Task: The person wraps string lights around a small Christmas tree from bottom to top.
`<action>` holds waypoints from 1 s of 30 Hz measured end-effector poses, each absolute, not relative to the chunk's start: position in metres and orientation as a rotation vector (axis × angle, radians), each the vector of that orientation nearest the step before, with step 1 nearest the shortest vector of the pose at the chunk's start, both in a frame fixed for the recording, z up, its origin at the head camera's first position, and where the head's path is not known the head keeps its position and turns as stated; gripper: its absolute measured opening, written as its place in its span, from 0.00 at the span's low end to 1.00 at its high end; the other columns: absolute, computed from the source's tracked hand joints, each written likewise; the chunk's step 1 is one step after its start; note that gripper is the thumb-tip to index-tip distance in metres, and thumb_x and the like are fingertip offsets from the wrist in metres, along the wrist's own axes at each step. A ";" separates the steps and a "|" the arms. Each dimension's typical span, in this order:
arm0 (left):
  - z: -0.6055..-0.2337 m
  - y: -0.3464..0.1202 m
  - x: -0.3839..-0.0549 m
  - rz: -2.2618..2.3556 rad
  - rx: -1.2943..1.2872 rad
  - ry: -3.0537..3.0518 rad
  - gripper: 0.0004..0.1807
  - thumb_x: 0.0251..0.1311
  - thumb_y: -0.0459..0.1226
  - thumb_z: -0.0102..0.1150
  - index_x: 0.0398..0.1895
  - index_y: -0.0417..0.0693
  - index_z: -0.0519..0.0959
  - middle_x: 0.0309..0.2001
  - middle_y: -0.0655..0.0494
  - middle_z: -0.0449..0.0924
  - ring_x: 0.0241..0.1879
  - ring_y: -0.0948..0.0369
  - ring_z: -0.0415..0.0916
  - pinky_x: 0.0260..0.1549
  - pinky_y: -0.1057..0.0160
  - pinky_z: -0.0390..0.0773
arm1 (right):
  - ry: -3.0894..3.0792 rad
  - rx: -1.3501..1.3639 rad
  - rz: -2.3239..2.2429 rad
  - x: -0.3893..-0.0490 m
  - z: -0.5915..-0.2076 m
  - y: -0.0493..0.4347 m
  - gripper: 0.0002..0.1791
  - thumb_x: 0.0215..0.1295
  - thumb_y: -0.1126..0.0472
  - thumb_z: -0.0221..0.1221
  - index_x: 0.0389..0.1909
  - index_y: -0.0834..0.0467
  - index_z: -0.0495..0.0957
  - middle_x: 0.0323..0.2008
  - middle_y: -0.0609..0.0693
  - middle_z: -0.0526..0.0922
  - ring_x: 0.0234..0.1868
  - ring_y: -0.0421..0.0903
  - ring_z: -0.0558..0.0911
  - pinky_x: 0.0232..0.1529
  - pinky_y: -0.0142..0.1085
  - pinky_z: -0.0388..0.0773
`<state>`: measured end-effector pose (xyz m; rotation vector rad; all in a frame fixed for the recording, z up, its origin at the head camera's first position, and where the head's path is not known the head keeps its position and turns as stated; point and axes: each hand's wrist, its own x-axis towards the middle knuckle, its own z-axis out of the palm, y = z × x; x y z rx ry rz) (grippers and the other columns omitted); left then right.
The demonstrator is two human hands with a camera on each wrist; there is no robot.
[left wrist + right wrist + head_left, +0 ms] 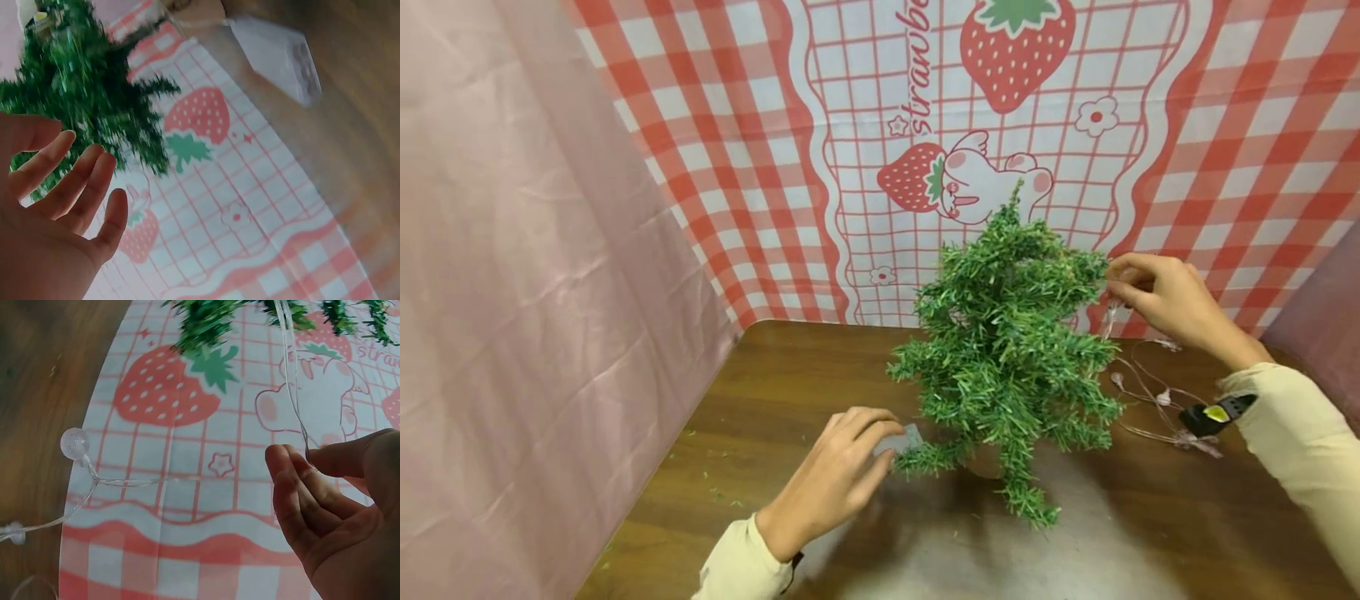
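A small green artificial Christmas tree (1011,350) stands upright on the wooden table. My right hand (1172,302) is beside its upper right branches, pinching the clear wire of a string of lights (297,394) between thumb and fingertips. From there the wire runs up toward the branches in the right wrist view, and a round frosted bulb (75,444) hangs off another stretch. My left hand (842,467) is at the lower left branches, its fingers loosely bent and holding nothing in the left wrist view. Near it is a whitish box (275,59), partly covered by the fingers in the head view.
More of the light string (1161,400) lies loose on the table right of the tree. Behind stands a red-and-white checked cloth (760,167) with strawberries, and a pink curtain (550,292) hangs at left. Green needle bits (718,493) lie scattered on the table (790,358).
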<state>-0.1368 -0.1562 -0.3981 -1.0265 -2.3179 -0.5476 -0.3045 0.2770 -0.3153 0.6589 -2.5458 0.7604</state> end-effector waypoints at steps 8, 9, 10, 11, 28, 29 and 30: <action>-0.381 -0.180 -0.172 -0.617 -0.954 -2.304 0.13 0.61 0.31 0.63 0.50 0.45 0.80 0.49 0.54 0.81 0.51 0.58 0.76 0.45 0.55 0.76 | -2.562 0.620 1.103 -0.318 -0.302 0.265 0.29 0.71 0.70 0.50 0.71 0.54 0.63 0.29 0.57 0.82 0.24 0.39 0.79 0.23 0.33 0.72; -0.379 -0.181 -0.177 -0.612 -0.946 -2.308 0.13 0.62 0.31 0.62 0.50 0.45 0.80 0.49 0.54 0.81 0.51 0.57 0.76 0.45 0.55 0.76 | -2.566 0.613 1.157 -0.320 -0.301 0.263 0.32 0.70 0.72 0.49 0.73 0.54 0.60 0.28 0.54 0.81 0.23 0.40 0.77 0.24 0.33 0.72; -0.378 -0.182 -0.183 -0.601 -0.942 -2.313 0.13 0.62 0.31 0.62 0.50 0.45 0.80 0.48 0.54 0.81 0.50 0.57 0.76 0.45 0.55 0.76 | -2.574 0.607 1.197 -0.322 -0.301 0.262 0.34 0.69 0.73 0.48 0.75 0.54 0.58 0.24 0.52 0.76 0.22 0.41 0.74 0.23 0.34 0.72; -0.376 -0.183 -0.189 -0.581 -0.935 -2.318 0.12 0.63 0.31 0.62 0.50 0.45 0.80 0.48 0.54 0.81 0.50 0.57 0.76 0.45 0.55 0.76 | -2.584 0.603 1.231 -0.324 -0.301 0.261 0.36 0.67 0.75 0.46 0.75 0.54 0.56 0.21 0.50 0.72 0.20 0.42 0.71 0.23 0.35 0.71; -0.326 -0.168 -0.284 -1.525 -0.822 -2.418 0.26 0.81 0.46 0.29 0.59 0.39 0.75 0.54 0.42 0.79 0.54 0.46 0.77 0.52 0.49 0.78 | -2.528 0.653 1.514 -0.331 -0.288 0.220 0.30 0.68 0.66 0.60 0.70 0.61 0.65 0.67 0.66 0.66 0.56 0.43 0.75 0.29 0.29 0.76; -0.323 -0.168 -0.289 -1.657 -0.814 -2.387 0.28 0.81 0.46 0.25 0.60 0.37 0.73 0.56 0.39 0.78 0.56 0.44 0.75 0.54 0.46 0.77 | -2.511 0.656 1.525 -0.331 -0.288 0.217 0.29 0.68 0.67 0.61 0.69 0.61 0.66 0.65 0.66 0.69 0.55 0.44 0.75 0.32 0.28 0.77; -0.321 -0.168 -0.295 -1.779 -0.807 -2.350 0.30 0.81 0.47 0.23 0.61 0.35 0.72 0.57 0.37 0.77 0.58 0.41 0.74 0.55 0.43 0.75 | -2.496 0.659 1.547 -0.332 -0.289 0.214 0.28 0.68 0.67 0.61 0.68 0.61 0.67 0.63 0.65 0.71 0.54 0.43 0.77 0.34 0.28 0.79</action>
